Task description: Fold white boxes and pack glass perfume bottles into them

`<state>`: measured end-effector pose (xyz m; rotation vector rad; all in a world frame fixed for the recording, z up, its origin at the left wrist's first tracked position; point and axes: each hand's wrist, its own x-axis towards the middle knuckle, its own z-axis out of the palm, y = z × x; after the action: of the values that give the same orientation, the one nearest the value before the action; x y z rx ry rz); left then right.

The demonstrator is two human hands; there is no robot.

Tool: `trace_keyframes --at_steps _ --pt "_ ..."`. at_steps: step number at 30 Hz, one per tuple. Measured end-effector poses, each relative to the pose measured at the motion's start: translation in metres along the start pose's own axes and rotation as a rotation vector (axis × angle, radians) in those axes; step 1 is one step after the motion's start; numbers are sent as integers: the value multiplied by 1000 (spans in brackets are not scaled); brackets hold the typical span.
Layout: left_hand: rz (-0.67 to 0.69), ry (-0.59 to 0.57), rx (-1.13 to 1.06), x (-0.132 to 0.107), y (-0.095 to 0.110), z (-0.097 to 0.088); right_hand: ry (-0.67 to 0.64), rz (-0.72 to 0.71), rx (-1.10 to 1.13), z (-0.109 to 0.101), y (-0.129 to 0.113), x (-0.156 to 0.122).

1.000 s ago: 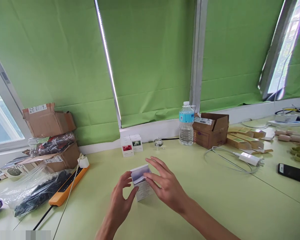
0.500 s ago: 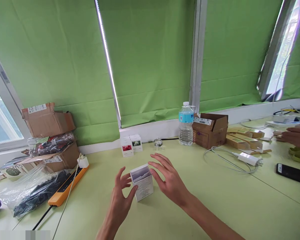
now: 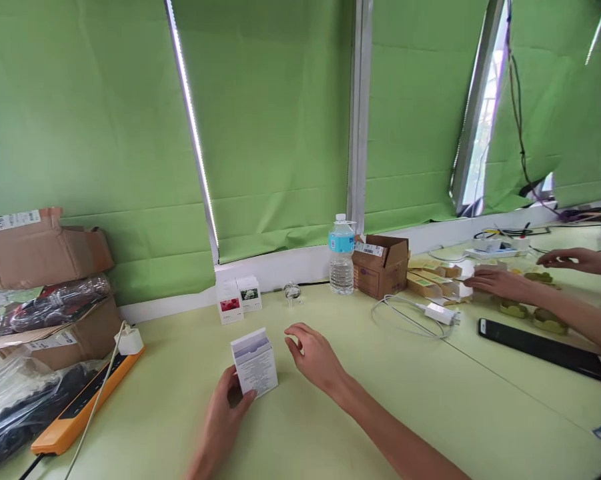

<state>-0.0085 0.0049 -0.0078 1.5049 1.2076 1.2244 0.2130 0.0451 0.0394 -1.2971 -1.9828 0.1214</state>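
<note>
A small white box with printed text and a purplish-grey band near its top stands on the table, tilted slightly. My left hand grips its lower left side, thumb at the front and fingers behind. Just to the right of it, my right hand hovers with loosely bent fingers, a gap between thumb and forefinger, and nothing in it. Behind the box stand several small white boxes with flower pictures, a red one in front. A clear glass object sits to their right.
At left are an orange power strip and stacked cardboard boxes. A water bottle and an open carton stand at the back. On the right lie a white charger, a black phone and another person's hands.
My left hand has closed on the box's lower side. My right hand has drawn away to the right, its fingers bending. The view has turned right, showing more of the other person's hands.
</note>
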Motion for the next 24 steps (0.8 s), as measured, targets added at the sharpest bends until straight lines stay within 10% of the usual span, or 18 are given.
trace_keyframes --at_steps 12,24 --pt "42 40 4 8 -2 -10 -49 119 -15 24 36 2" --pt "25 89 -59 4 7 -2 236 293 70 69 83 28"
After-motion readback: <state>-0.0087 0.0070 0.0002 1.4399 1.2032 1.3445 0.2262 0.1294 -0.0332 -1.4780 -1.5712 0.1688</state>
